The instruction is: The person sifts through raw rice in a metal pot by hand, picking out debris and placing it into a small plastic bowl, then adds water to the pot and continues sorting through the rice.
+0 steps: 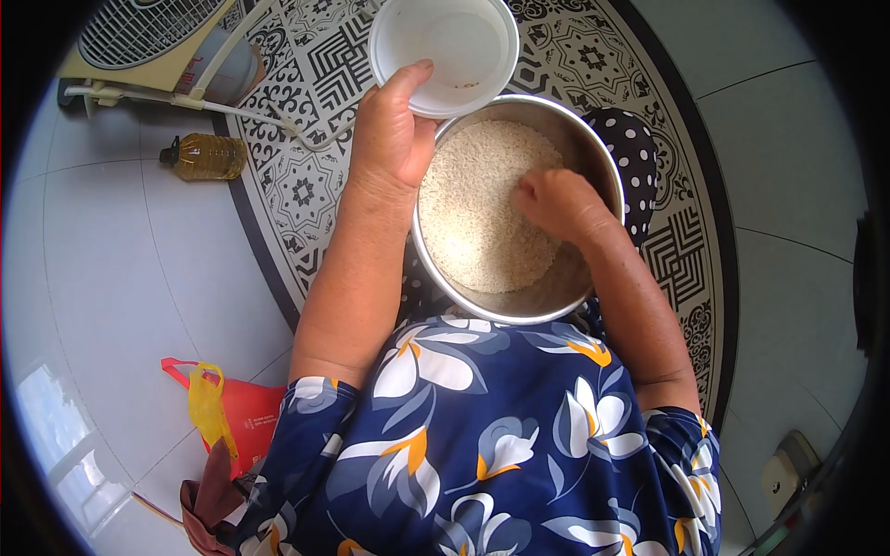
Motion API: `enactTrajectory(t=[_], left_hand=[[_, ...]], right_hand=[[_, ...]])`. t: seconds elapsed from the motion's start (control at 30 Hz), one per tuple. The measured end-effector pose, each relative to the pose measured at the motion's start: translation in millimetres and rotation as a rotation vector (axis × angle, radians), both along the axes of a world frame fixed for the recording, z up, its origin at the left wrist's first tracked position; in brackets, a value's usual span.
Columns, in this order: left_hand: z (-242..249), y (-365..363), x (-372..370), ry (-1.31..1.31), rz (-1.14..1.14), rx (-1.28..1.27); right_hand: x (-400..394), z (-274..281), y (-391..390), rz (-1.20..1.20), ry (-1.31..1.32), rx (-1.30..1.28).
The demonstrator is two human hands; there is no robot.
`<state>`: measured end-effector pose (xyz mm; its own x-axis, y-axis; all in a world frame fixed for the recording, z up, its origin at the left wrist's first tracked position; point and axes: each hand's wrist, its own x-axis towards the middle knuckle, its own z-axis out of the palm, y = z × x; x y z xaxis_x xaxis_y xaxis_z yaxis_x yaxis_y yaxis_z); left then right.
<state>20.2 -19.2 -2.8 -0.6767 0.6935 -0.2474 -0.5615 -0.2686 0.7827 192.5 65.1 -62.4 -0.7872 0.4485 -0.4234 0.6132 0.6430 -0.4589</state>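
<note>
My left hand [397, 125] grips the rim of a white plastic tub [450, 42], thumb on the inside wall. A few small brownish bits lie in the tub near its lower side. Just below it, a round metal pot [607, 171] rests on my lap, filled with pale grains that look like rice [482, 208]. My right hand [563, 204] is over the right part of the grains, inside the pot's rim. Its fingers are curled together, and whatever they hold is hidden.
A patterned black-and-white mat [584, 46] lies under the pot. On the left are a bottle of yellow oil [211, 157], a fan-like appliance [148, 32] on a pale frame, and a red bag [255, 412] with a yellow bag [211, 412]. Dark polka-dot fabric [635, 157] shows beside the pot.
</note>
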Motion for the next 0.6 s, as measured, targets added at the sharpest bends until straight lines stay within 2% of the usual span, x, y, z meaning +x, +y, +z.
enactTrajectory(t=[0.13,0.17,0.23,0.47,0.53,0.6], left_hand=[[0.5,0.0,0.2,0.002,-0.008,0.009],[0.8,0.1,0.6,0.002,-0.010,0.012],[1.3,0.1,1.2,0.007,-0.013,0.016],[1.1,-0.9,1.5,0.004,-0.013,0.033],[1.9,-1.1,2.0,-0.004,-0.016,0.024],[1.8,-1.2,2.5,-0.012,-0.016,0.018]], right_hand=[[4.5,2.4,-9.3,0.288,-0.144,-0.067],[4.3,1.1,-10.1,0.286,-0.144,-0.065],[3.8,-2.9,-12.2,0.510,-0.249,-0.207],[-1.5,10.9,-19.7,0.610,-0.338,-0.400],[-2.7,11.7,-20.6,0.605,-0.316,-0.563],[-3.3,8.2,-21.4,0.617,-0.290,-0.517]])
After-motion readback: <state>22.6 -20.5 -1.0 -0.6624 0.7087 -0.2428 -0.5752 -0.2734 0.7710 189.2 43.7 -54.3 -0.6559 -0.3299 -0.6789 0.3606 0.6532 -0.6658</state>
